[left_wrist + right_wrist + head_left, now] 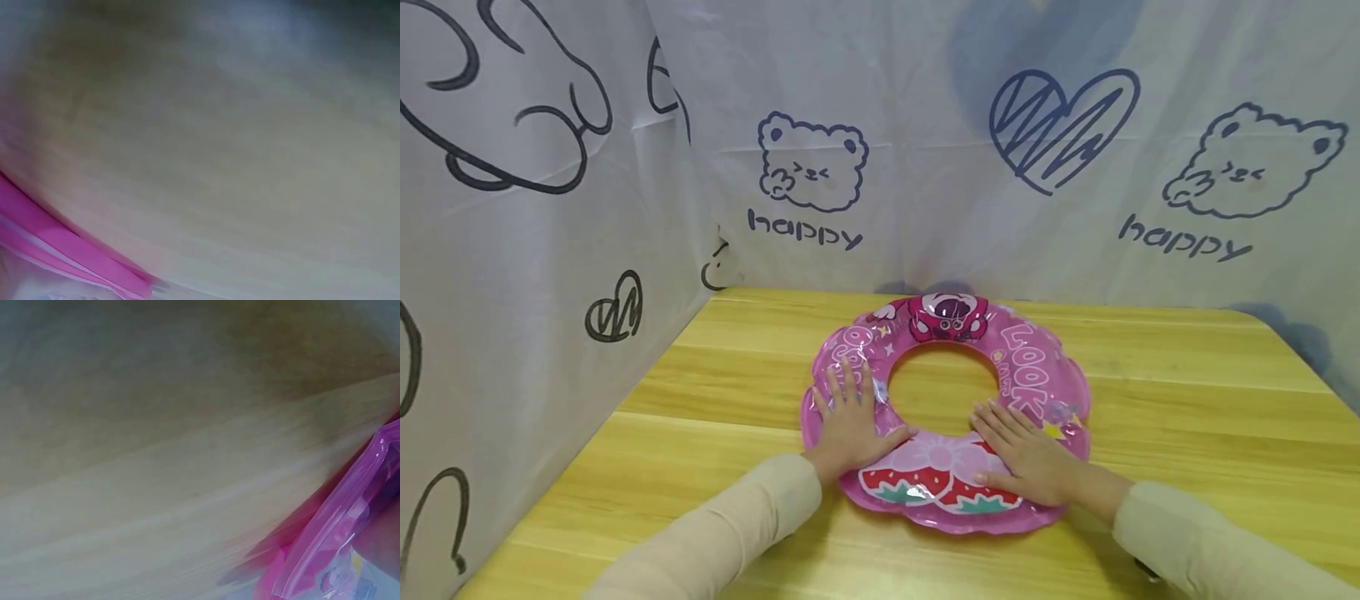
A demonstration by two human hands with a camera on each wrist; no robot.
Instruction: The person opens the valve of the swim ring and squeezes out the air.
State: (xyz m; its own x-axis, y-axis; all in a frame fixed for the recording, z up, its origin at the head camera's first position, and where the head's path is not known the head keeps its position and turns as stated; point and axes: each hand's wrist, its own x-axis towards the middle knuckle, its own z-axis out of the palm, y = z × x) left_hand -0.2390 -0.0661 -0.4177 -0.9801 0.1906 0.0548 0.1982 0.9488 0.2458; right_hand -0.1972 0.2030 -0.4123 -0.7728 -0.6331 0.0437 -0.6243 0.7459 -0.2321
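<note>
A pink inflatable swim ring [1045, 367] lies flat on the wooden table, printed with a bear face, the word LOOK and strawberries. My left hand [850, 429] rests on its left side, fingers spread and straight. On the lower right of the ring lies my right hand [1026, 454], its fingers straight and pointing toward the hole. Part of the ring's pink edge [75, 250] shows at the lower left of the left wrist view. In the right wrist view the ring's clear-pink seam [337, 519] runs along the lower right, beside a bit of the hand.
The yellow wood-grain table [1187, 400] extends around the ring on all sides. A white cloth [925, 208] with drawn bears, hearts and the word happy hangs behind the table, and another cloth [550, 242] hangs along its left side.
</note>
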